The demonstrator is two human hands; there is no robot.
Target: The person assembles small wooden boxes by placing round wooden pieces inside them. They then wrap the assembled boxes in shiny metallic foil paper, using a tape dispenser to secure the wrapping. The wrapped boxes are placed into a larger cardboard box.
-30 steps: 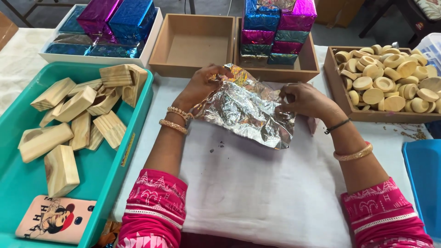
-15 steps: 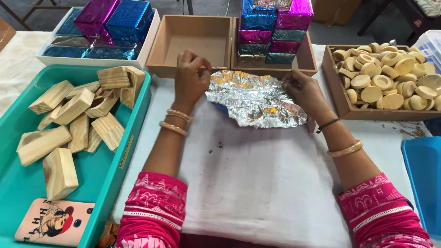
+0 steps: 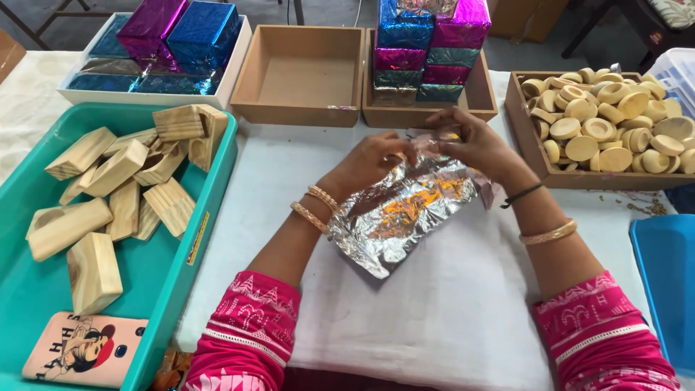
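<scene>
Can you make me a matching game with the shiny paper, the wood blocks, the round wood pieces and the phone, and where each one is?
Things:
1. crinkled silver foil sheet
2. pale rectangular wooden blocks
3. small round wooden discs
4. pink phone with a cartoon picture case

Places:
A. heaped in the brown wooden tray at the right
B. lying flat at the near end of the teal plastic bin
C. held between the left hand and the right hand over the white cloth
D. piled in the teal plastic bin at the left

Pairs: 1-C, 2-D, 3-A, 4-B

A craft packing workshop: trays of wooden blocks, wooden discs, foil-wrapped boxes.
</scene>
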